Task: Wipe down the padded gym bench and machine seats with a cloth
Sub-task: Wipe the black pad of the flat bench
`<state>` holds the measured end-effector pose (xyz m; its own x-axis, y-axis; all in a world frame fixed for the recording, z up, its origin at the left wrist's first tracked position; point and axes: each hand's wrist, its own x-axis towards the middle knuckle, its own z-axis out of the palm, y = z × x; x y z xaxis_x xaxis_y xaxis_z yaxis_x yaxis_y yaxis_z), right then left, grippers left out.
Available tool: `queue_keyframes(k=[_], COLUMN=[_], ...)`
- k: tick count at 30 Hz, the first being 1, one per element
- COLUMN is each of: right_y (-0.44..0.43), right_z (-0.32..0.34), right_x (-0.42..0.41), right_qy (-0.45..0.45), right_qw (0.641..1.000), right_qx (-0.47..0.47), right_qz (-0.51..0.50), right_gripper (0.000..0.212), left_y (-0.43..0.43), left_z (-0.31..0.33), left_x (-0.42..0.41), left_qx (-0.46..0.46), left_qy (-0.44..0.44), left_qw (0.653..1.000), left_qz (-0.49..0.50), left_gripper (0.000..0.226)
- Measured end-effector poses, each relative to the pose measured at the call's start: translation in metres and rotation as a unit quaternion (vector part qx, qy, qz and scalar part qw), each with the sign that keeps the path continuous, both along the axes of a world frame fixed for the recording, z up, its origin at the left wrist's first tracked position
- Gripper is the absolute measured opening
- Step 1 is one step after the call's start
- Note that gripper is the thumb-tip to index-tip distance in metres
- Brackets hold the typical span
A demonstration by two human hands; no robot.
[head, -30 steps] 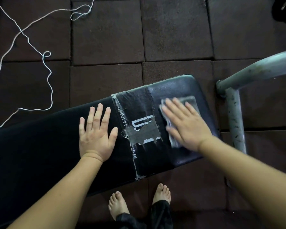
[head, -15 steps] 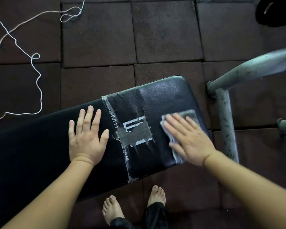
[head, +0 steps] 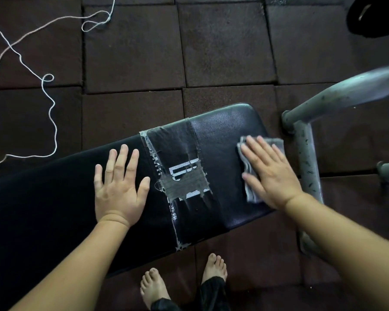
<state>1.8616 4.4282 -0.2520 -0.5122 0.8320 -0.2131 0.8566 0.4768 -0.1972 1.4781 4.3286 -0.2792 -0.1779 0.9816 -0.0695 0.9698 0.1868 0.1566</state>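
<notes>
Floor [head: 133, 52]: dark rubber tiles.
Bench [head: 222, 131]: black pad; taped patch [head: 184, 182] across it.
Frame [head: 305, 158]: grey tube, just beside the bench's right end.
Left hand [head: 119, 189]: released, flat, fingers spread, on the pad left of the patch.
Right hand [head: 272, 173]: flat, fingers straight, pressing the cloth.
Cloth [head: 276, 143]: grey, folded, at the bench's right end, under the right hand.
</notes>
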Motion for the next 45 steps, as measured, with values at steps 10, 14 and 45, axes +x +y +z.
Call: queue_keyframes(k=[10,14,45], right_y=[0.025,-0.048,-0.031], right_z=[0.001,0.006,0.003], right_x=[-0.123,-0.131,-0.22], right_qy=[0.008,0.033,-0.036], right_qw=[0.994,0.998,0.997], right_qx=[-0.034,-0.054,-0.037], right_qz=[-0.099,-0.027,-0.055], right_gripper=[0.074,0.072,0.072], left_y=[-0.001,-0.002,-0.048], left_z=[0.004,0.007,0.007], left_x=[-0.002,-0.004,-0.06], left_qx=[-0.034,-0.061,-0.071], left_qy=[0.008,-0.016,0.013], left_qw=[0.999,0.998,0.997], left_qz=[-0.001,-0.007,-0.014], left_gripper=[0.073,0.072,0.071])
